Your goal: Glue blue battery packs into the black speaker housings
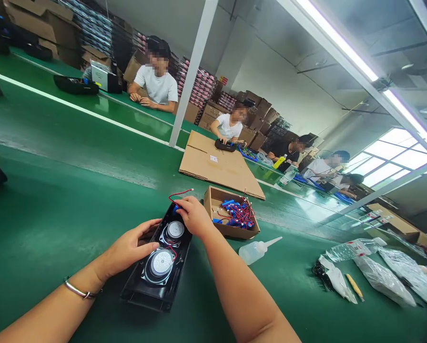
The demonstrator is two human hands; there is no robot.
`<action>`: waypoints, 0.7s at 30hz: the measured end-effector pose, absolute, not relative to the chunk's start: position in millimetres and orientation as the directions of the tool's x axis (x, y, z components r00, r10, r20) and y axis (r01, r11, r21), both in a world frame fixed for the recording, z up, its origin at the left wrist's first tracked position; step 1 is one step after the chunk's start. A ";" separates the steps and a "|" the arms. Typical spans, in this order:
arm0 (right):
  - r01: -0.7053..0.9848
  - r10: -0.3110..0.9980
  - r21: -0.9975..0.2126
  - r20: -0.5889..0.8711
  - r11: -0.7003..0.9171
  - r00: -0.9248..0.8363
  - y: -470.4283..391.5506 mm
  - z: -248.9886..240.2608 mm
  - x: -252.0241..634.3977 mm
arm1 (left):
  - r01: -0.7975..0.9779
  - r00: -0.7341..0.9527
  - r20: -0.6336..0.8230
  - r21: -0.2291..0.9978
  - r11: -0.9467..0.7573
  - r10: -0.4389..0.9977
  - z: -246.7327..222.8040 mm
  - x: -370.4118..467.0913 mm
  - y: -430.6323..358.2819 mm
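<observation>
A black speaker housing point(137, 291) lies at a slant on the green bench, its open side facing up. Two round speakers, a larger one point(162, 263) and a smaller one point(175, 230), sit inside it with red wires between them. My left hand point(137, 245) grips the housing's left side, with the thumb over the larger speaker's edge. At the far end, my right hand point(195, 215) pinches a blue battery point(177, 208) inside the housing. Its red and black lead point(179, 193) sticks out beyond the end, tipped with a white connector. The fingers partly hide the battery.
Right of the housing stands a cardboard box point(235, 232) of wired blue batteries. Near it are a squeeze bottle point(252, 252), a clear plastic bottle point(352, 250), plastic bags point(383, 281) and a yellow-handled tool point(354, 287). Beyond lies flat cardboard point(220, 164); several people sit across the line.
</observation>
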State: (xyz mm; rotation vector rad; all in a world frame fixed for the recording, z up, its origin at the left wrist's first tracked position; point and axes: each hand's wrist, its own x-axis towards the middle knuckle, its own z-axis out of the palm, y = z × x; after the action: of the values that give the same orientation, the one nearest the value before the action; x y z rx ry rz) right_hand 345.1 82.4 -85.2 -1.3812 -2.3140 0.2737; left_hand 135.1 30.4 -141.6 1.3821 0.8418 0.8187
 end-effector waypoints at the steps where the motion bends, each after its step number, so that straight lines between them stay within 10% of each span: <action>1: 0.796 0.876 -0.371 0.257 0.479 -0.408 82.6 -85.4 344.8 | 0.001 0.478 -0.025 1.000 0.028 0.878 -141.5 135.2 30.2; 21: 0.880 0.906 -0.263 0.269 0.396 -0.327 61.4 -67.2 349.3 | 0.045 0.428 -0.049 0.998 0.033 0.902 -139.6 135.4 30.3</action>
State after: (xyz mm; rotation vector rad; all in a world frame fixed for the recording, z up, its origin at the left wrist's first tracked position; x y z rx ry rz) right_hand 349.3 61.4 -67.2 -1.5423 -2.2889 0.0972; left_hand 135.4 30.3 -139.6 1.3822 0.9211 0.8298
